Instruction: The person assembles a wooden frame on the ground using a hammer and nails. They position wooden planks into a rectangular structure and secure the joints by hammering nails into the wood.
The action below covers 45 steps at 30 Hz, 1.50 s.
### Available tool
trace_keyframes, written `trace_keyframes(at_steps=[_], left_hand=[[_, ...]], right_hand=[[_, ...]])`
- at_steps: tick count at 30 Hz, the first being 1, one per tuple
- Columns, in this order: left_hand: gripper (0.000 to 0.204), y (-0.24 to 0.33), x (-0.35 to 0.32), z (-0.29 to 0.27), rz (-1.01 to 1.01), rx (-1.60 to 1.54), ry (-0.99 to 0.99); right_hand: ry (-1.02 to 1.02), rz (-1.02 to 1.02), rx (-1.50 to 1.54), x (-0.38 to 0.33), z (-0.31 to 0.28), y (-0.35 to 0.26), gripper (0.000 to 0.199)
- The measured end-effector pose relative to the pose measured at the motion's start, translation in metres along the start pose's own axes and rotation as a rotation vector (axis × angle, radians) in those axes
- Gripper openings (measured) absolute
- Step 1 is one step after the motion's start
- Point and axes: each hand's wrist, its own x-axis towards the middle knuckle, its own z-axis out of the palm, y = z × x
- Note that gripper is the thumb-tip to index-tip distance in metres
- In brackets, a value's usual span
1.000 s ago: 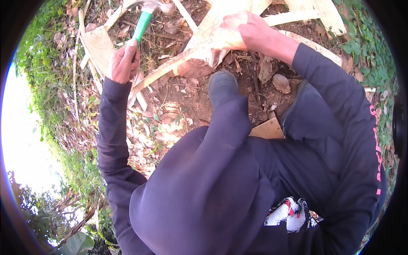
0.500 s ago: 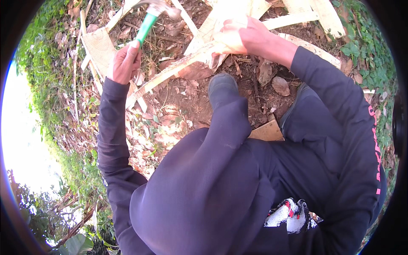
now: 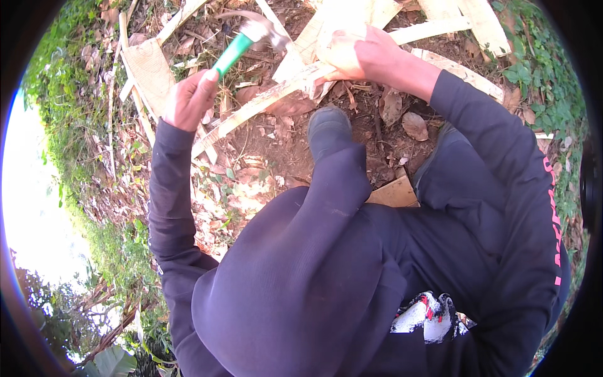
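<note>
My left hand (image 3: 190, 99) grips the green handle of a claw hammer (image 3: 251, 38), whose steel head hangs just above a long pale wooden slat (image 3: 257, 105). That slat runs diagonally over bare soil. My right hand (image 3: 361, 55) presses down on the slat's upper end, where it crosses other pale boards (image 3: 352, 16). My dark shoe (image 3: 328, 129) stands on the ground just below the slat, between both hands.
More loose boards (image 3: 468, 25) lie at the top right, and a flat woven-looking piece (image 3: 151, 69) at the left. Dry leaves (image 3: 414, 125) cover the soil. Green weeds (image 3: 540, 69) border the right side and a grassy bank (image 3: 69, 125) the left. A small board (image 3: 394, 193) lies by my knee.
The hammer has swung down and to the right, its head now close over the slat. My right hand stays pressed on the boards.
</note>
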Motion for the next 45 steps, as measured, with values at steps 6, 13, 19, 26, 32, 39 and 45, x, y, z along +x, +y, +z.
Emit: trace_keyframes(at_steps=[6,13,19,26,32,39,45], left_hand=[[0.044,0.019,-0.012,0.015,-0.006,0.188,-0.154],[0.042,-0.005,-0.015,0.016,-0.014,0.025,-0.114],[0.041,-0.009,-0.010,0.009,-0.064,0.003,-0.019],[0.035,-0.016,-0.018,0.000,-0.006,-0.132,0.035],[0.040,0.018,-0.042,-0.011,-0.162,-0.547,0.435],[0.026,0.049,-0.065,0.012,-0.014,-0.542,0.498],[0.020,0.086,-0.091,0.054,0.013,-0.567,0.521]], right_hand=[[0.048,-0.023,0.007,0.002,0.007,0.002,0.050],[-0.095,0.128,0.088,-0.003,0.007,0.006,0.044],[-0.151,0.101,0.082,-0.005,0.013,0.003,0.044],[-0.207,0.029,0.020,-0.010,0.016,-0.003,0.038],[-0.483,0.174,0.169,0.011,-0.010,-0.008,0.041],[-0.391,0.324,0.207,0.021,-0.012,-0.006,0.040],[-0.247,0.241,0.204,0.023,-0.005,0.012,0.042]])
